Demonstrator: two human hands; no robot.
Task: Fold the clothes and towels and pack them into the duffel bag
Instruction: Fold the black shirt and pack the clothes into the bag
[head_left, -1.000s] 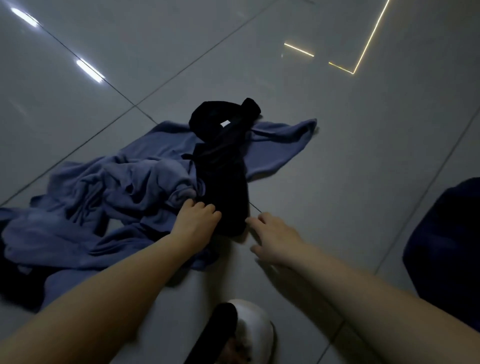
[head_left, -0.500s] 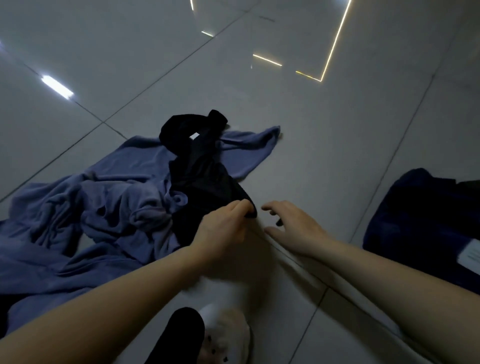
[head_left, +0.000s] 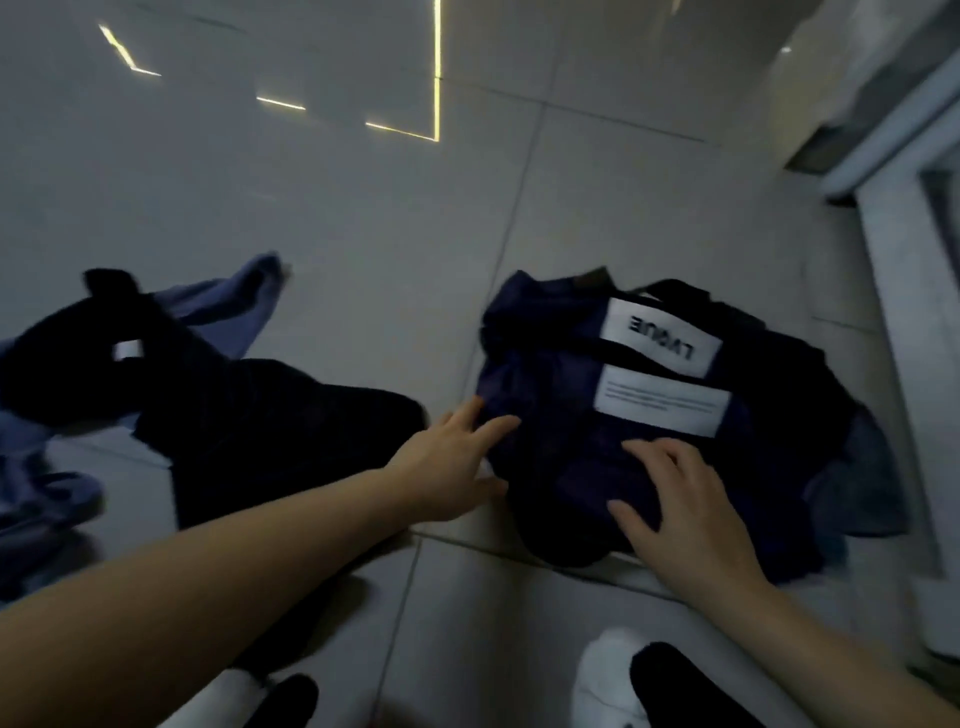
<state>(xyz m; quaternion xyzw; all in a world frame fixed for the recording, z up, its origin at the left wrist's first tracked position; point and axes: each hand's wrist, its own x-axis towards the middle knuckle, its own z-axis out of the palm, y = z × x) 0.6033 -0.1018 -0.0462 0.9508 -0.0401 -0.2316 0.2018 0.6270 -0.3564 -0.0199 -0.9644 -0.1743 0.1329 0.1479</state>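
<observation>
Reaching for the duffel bag (head_left: 613, 415) on the floor (head_left: 363, 234) | left hand (head_left: 452, 462) spread at bag's near-left edge, right hand (head_left: 675, 514) flat on top, neither gripping, likely steadying it to open | black garment (head_left: 249, 415), blue towel (head_left: 228, 306) unfolded left of bag

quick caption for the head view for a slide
Both hands, left and right, rest open on the navy duffel bag, black garment and blue towel unfolded on the floor.

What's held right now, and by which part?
Nothing gripped. Both hands, left and right, lie open-fingered on the bag's near side.
</observation>
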